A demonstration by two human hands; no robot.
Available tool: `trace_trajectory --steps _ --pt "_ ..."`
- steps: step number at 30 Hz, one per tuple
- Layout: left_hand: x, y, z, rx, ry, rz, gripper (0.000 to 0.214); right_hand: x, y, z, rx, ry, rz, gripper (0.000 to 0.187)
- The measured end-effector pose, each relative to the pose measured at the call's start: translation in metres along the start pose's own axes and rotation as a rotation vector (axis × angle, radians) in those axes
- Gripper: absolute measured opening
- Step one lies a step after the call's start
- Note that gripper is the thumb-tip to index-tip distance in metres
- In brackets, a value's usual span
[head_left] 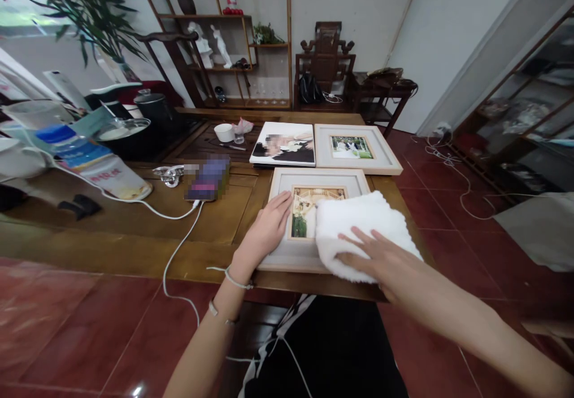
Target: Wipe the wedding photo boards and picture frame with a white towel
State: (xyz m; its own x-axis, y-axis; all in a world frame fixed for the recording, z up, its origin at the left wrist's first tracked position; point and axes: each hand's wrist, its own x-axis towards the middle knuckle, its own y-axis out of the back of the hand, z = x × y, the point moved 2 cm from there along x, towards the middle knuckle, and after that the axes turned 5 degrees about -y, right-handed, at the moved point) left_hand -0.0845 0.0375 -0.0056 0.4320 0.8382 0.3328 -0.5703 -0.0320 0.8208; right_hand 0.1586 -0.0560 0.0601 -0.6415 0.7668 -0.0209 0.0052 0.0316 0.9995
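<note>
A light wooden picture frame (320, 174) lies face up at the table's near edge, with a photo (305, 210) in its middle. My left hand (271, 222) rests on the frame's left side, fingers extended and holding nothing. On the right half of the frame lies a thick white towel (363, 213), covering part of the photo. My right hand (372, 251) presses down on this towel and grips it, its fingers partly spread over the top. The frame's lower right corner is hidden beneath the towel.
Behind lie another framed photo (385, 147) and a photo panel (282, 159). A phone (208, 177) with a white cable (168, 266) sits left, near a bottle (112, 174). A white cup (224, 132) stands farther back. The wooden table (215, 224) ends just before my lap.
</note>
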Motion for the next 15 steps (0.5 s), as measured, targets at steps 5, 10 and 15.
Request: trace_trajectory --steps 5,10,15 --pt "0.0 -0.001 -0.002 0.002 -0.028 0.017 0.04 0.052 -0.003 0.054 -0.175 -0.107 0.126 0.081" --pt "0.001 0.002 0.0 -0.009 -0.042 0.033 0.04 0.098 -0.01 0.082 -0.271 -0.264 0.248 0.07" --pt "0.001 0.003 0.001 -0.008 -0.015 0.019 0.04 0.09 -0.015 0.059 -0.273 -0.227 0.149 0.07"
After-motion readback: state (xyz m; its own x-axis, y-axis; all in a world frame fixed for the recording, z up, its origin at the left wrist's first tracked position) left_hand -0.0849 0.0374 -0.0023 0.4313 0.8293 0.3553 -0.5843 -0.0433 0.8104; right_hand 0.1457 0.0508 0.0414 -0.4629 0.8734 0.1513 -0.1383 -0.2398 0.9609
